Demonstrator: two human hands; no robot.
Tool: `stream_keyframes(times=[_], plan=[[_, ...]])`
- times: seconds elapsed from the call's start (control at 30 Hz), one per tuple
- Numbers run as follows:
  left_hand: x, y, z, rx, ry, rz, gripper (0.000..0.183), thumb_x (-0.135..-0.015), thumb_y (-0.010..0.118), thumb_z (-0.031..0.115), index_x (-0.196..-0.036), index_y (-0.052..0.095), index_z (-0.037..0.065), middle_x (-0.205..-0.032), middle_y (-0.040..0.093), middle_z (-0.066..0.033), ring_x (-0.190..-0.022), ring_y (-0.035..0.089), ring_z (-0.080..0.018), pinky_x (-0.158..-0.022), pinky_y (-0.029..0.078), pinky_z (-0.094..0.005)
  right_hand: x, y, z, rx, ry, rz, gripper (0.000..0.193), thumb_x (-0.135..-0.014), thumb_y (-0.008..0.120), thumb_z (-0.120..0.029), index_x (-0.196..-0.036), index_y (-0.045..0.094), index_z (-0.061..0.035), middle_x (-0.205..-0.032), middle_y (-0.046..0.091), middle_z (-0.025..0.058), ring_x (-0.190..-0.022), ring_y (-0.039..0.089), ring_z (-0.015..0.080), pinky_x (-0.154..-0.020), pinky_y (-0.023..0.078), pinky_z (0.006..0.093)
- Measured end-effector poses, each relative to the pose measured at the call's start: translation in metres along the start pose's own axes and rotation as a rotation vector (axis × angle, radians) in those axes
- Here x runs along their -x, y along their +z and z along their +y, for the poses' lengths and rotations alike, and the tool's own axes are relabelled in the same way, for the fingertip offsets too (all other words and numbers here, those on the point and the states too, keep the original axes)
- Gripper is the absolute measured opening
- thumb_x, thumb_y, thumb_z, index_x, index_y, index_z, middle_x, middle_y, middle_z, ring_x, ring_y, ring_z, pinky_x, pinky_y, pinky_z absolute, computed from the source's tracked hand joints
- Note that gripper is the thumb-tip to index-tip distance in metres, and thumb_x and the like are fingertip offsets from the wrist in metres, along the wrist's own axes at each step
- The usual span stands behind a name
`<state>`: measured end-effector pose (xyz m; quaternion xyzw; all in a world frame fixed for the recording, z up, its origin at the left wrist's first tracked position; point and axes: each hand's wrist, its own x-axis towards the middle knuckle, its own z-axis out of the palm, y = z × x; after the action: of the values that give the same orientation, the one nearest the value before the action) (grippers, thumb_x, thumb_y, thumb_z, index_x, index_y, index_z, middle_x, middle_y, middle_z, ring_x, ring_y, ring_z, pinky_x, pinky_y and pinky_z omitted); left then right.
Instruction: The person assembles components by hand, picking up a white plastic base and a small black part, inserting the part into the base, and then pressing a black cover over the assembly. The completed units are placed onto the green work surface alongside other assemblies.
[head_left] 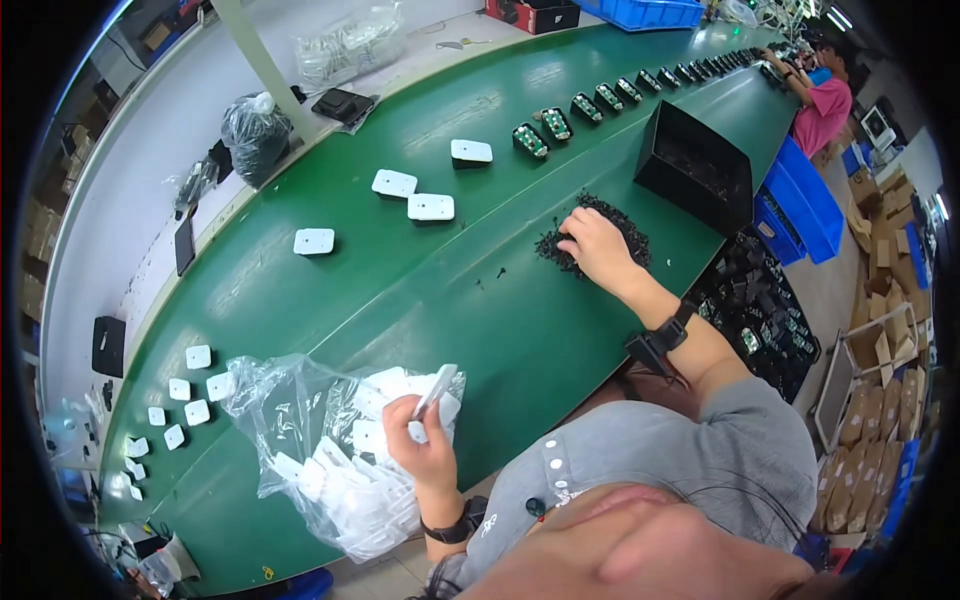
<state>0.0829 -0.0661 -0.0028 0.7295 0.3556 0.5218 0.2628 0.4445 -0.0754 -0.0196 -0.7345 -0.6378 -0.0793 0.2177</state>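
I spot a pale mark on the red-and-black box (530, 14) at the top edge, too small to read. Lower centre, the left hand (425, 455) pinches a white cover (437, 388), tilted upward from the fingertips, near a clear bag (285, 400) of white pieces. Right of centre, the right hand (600, 250) curls over small black parts (629, 226); I cannot tell if it holds any.

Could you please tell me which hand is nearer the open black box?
Right. The right hand is at the small black parts, left of the open black box; the left hand is farther away, by the clear bag.
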Motion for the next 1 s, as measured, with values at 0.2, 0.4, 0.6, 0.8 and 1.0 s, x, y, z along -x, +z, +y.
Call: stream_keyframes(times=[0.2,0.4,0.6,0.8,1.0], plan=[[0.002,0.01,0.005,0.099,-0.057,-0.062,0.013,-0.086,0.064,-0.004,-0.095,0.055,0.0,-0.088,0.055,-0.0074,-0.072,0.05,-0.0125,-0.062,0.042,-0.0239,-0.009,-0.004,0.003,0.118,-0.052,0.084,0.017,-0.077,0.072,-0.016,-0.083,0.058,-0.0077,-0.085,0.054,0.0069,-0.087,0.055,0.0265,-0.075,0.046,0.0394],[0.024,0.031,0.029,0.032,-0.027,-0.092,0.012,-0.086,0.066,-0.002,-0.092,0.056,0.001,-0.085,0.055,-0.006,-0.07,0.05,-0.0122,-0.058,0.04,-0.0233,-0.01,-0.01,0.005,0.076,-0.102,0.146,0.016,-0.08,0.068,-0.015,-0.087,0.056,-0.0084,-0.087,0.052,0.0083,-0.087,0.055,0.0278,-0.075,0.045,0.0392],[0.082,0.071,0.029,-0.099,-0.3,-0.023,0.01,-0.09,0.065,0.006,-0.087,0.056,0.002,-0.075,0.05,-0.0021,-0.057,0.041,-0.0082,-0.05,0.034,-0.0233,-0.01,-0.008,0.019,-0.4,-0.16,0.136,0.012,-0.084,0.059,-0.003,-0.094,0.053,-0.0009,-0.092,0.058,0.0147,-0.092,0.057,0.0344,-0.08,0.047,0.0419],[0.081,0.09,0.028,-0.456,-0.174,0.156,0.012,-0.091,0.065,0.009,-0.09,0.057,0.001,-0.064,0.044,-0.0028,-0.052,0.038,-0.0115,-0.047,0.033,-0.0282,-0.008,0.002,-0.002,-0.662,-0.333,0.082,0.011,-0.085,0.058,-0.002,-0.096,0.059,-0.0019,-0.091,0.063,0.0155,-0.089,0.061,0.0348,-0.077,0.05,0.0421],[0.08,0.091,0.027,-0.585,-0.16,0.173,0.013,-0.091,0.065,0.009,-0.092,0.055,0.001,-0.064,0.045,-0.0061,-0.05,0.042,-0.0144,-0.047,0.036,-0.0295,0.003,0.004,-0.023,-0.896,-0.33,0.049,0.011,-0.091,0.057,-0.01,-0.099,0.054,-0.0034,-0.08,0.065,0.0162,-0.074,0.065,0.0349,-0.063,0.051,0.043]])
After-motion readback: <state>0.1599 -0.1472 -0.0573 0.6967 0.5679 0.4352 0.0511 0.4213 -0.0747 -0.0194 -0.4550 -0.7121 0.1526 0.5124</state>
